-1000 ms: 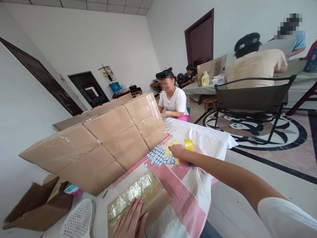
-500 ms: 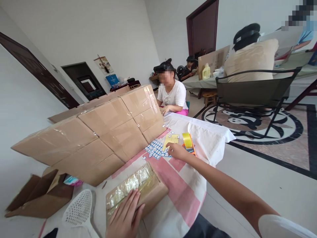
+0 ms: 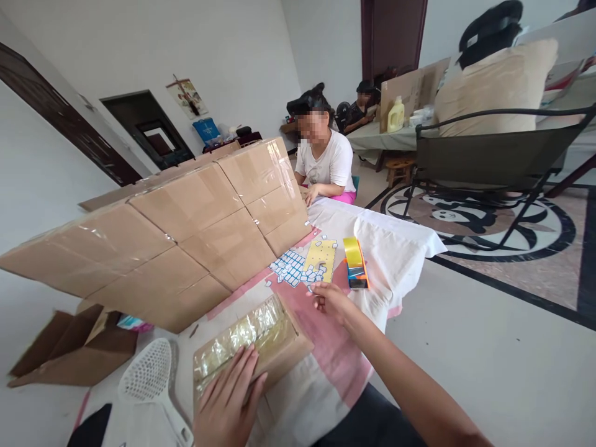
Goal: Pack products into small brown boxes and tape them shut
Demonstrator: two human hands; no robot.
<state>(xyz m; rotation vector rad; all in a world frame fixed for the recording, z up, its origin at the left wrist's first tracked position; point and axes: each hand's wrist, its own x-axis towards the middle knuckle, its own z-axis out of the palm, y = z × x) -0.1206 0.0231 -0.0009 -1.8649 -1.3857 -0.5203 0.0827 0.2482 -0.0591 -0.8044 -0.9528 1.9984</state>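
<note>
My left hand (image 3: 230, 391) lies flat on top of a taped cardboard box (image 3: 279, 366), its fingers stretched out over the shiny tape. My right hand (image 3: 328, 301) is above the table just beyond that box, thumb and fingers drawn together. Whatever is between its fingertips is too small to make out. Close past those fingers lie a blue-and-white sheet of small labels (image 3: 291, 268) and a yellow sheet (image 3: 321, 253) with loose white pieces on it. A tape dispenser (image 3: 356, 267) with yellow tape stands to the right of my right hand.
A wall of cardboard boxes (image 3: 209, 236) stands along the table's far left side. A white slotted scoop (image 3: 148, 375) and an open carton (image 3: 74, 354) are at the left. Across the table sits a person (image 3: 326, 158); a chair (image 3: 493, 146) is at the right.
My right hand has drawn back from the yellow sheet toward the box, uncovering more of the sheet. My left hand stays on the box. The view has shifted slightly.
</note>
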